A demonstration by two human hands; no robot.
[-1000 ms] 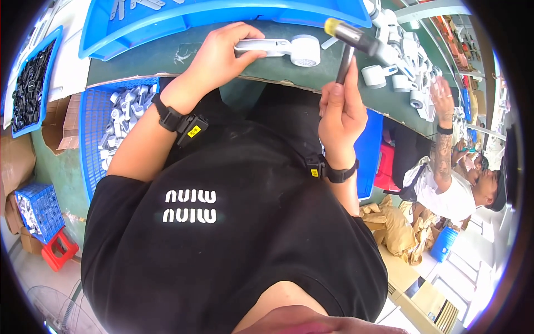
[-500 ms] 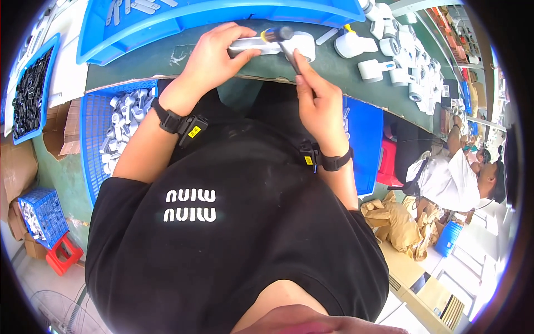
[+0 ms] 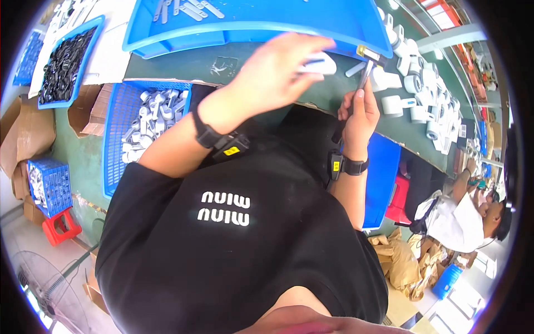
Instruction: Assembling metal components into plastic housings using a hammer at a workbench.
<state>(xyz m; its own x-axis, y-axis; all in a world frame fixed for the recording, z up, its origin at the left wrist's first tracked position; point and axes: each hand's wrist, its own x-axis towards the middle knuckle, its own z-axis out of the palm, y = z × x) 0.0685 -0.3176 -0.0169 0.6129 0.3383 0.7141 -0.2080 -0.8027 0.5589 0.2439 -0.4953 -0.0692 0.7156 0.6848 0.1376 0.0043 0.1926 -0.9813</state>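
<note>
We see the left hand (image 3: 276, 71) stretched out over the green workbench (image 3: 183, 64), blurred, its fingers curled around a small white plastic part (image 3: 318, 63) that shows just past the fingertips, close to the near rim of the big blue tray (image 3: 261, 25). The right hand (image 3: 360, 114) sits to the right of it, closed in a fist on the dark handle of a small hammer (image 3: 365, 69); the shaft points away from us and the brass-coloured head ends just beside the tray's right corner. The two hands are apart, with bare bench between them.

Half a second ago the hands were close together at the middle of the bench edge, the left pinning the white part flat and the right bearing down on it. Now the left hand has lifted the part and swung it toward the tray, and the right hand has drawn back to the right with the hammer raised upright.

A cluster of white fittings (image 3: 414, 92) lies right of the hammer. A blue basket of white parts (image 3: 147, 114) stands to the left below the bench, and a bin of black parts (image 3: 64, 64) farther left.
</note>
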